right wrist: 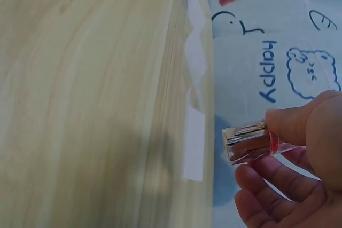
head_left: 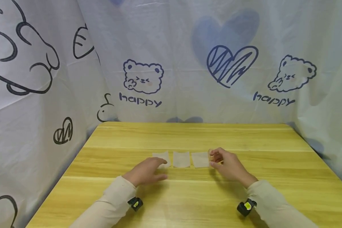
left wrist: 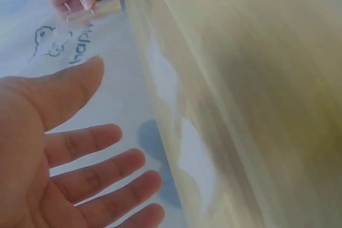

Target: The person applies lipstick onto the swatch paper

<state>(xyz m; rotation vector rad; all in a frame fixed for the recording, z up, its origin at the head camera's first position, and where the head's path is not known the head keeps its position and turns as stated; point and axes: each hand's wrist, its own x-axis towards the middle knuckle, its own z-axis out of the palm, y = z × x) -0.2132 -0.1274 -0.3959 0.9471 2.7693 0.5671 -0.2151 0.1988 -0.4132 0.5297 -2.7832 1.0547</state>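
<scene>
Right hand (right wrist: 327,143) pinches shiny object (right wrist: 247,143) — white sheets (right wrist: 194,145) on wooden table (right wrist: 91,100).

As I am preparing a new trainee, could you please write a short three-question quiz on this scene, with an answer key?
1. Count: how many pale square sheets lie in a row on the wooden table?

2. True or false: the right hand holds a small shiny object.

3. Multiple choice: in the head view, which sheet does the left hand partly cover?
A) the leftmost
B) the middle
C) the rightmost

Key:
1. Three.
2. True.
3. A, the leftmost sheet.
</scene>
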